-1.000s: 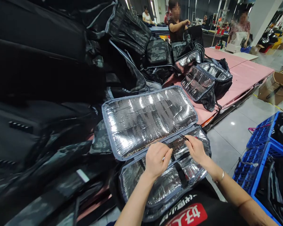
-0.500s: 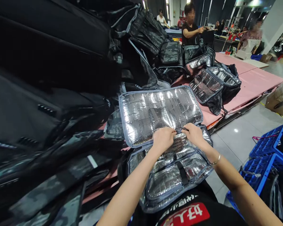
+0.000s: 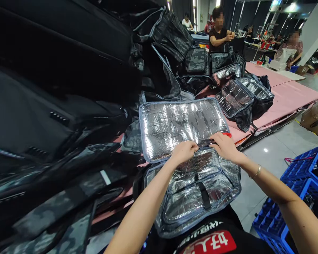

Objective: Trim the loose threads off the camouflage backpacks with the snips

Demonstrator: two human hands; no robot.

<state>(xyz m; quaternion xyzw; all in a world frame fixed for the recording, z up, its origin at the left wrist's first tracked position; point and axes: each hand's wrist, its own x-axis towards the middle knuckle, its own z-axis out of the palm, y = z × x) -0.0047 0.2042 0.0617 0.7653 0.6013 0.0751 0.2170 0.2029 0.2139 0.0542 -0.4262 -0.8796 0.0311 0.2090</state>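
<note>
An insulated bag (image 3: 185, 203) lies open in front of me, lined with silver foil and edged in grey-blue binding. Its lid (image 3: 175, 123) is folded back onto the pink table. My left hand (image 3: 184, 151) is closed, thumb and fingers pinching the dark seam (image 3: 202, 144) where the lid meets the body. At the other end of that seam, my right hand (image 3: 224, 146) has its fingers bent and closed. A red-ended thing (image 3: 227, 134) shows behind its knuckles; its kind is unclear. A black strap (image 3: 204, 195) crosses the inner foil pocket.
Black and camouflage bags are piled high on the left (image 3: 76, 84). Another foil-lined bag (image 3: 237, 97) stands open on the pink table (image 3: 291, 93). Blue crates (image 3: 283, 208) and a cardboard box (image 3: 316, 116) stand on the floor at right. A co-worker (image 3: 219, 33) stands behind the table.
My right hand has moved slightly right and up along the seam, away from my left hand. The red-ended thing now shows behind it. The view has shifted a little.
</note>
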